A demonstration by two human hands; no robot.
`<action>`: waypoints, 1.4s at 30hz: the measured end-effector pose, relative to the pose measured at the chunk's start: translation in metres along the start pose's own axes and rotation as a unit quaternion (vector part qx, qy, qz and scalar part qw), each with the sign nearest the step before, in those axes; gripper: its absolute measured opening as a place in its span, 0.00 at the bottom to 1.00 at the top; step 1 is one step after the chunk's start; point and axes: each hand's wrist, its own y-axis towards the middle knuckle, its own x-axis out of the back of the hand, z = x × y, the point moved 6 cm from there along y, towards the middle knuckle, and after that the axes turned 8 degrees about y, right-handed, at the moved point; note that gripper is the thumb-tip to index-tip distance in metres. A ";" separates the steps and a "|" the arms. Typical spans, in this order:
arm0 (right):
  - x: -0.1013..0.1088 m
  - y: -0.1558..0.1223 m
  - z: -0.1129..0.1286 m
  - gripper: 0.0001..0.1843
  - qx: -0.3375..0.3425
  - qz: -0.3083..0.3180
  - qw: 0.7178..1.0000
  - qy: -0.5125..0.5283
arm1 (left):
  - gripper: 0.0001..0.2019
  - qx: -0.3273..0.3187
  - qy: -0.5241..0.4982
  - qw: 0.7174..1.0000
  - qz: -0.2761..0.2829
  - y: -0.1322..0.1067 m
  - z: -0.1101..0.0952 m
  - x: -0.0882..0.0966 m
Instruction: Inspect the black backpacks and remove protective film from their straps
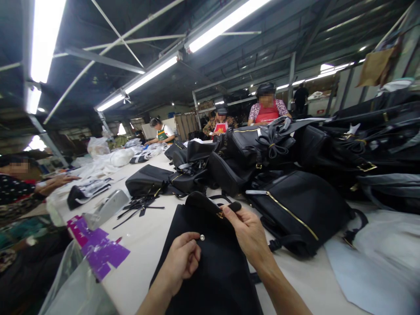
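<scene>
A black bag (216, 267) lies on the table in front of me. My right hand (247, 229) pinches the edge of its lifted flap (203, 204), where a small gold-coloured piece shows under the fingers. My left hand (182, 258) is over the bag's front panel. Its index finger reaches to a small, shiny round stud (202, 237), while the other fingers are curled with nothing visible in them. Whether the fingertip presses on the stud or only lies beside it, I cannot tell. The bag's lower end runs out of view.
Several black bags (295, 205) are heaped ahead and to the right. Left of my bag are thin black straps (141, 205), a grey-white device (110, 208) and purple sheeting (101, 245). Clear plastic (390, 245) covers the right side. Co-workers sit around the table (141, 249).
</scene>
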 end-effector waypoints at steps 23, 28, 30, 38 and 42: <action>-0.001 -0.001 0.002 0.20 0.020 0.005 1.000 0.004 | 0.09 -0.140 0.526 0.822 -0.165 -0.001 -0.049 0.000; -0.002 0.000 0.002 0.20 0.019 0.004 1.000 0.018 | 0.12 -0.133 0.583 0.786 -0.159 0.005 -0.045 -0.010; -0.002 0.000 0.003 0.20 0.021 0.002 1.000 0.017 | 0.16 -0.135 0.597 0.775 -0.157 0.006 -0.042 -0.015; 0.001 0.001 0.001 0.20 0.016 -0.002 1.000 0.012 | 0.10 -0.208 0.427 0.876 0.088 -0.034 -0.039 -0.031; 0.004 0.002 0.001 0.21 0.005 -0.007 1.000 0.017 | 0.15 -0.160 0.350 0.918 0.092 -0.040 -0.035 -0.007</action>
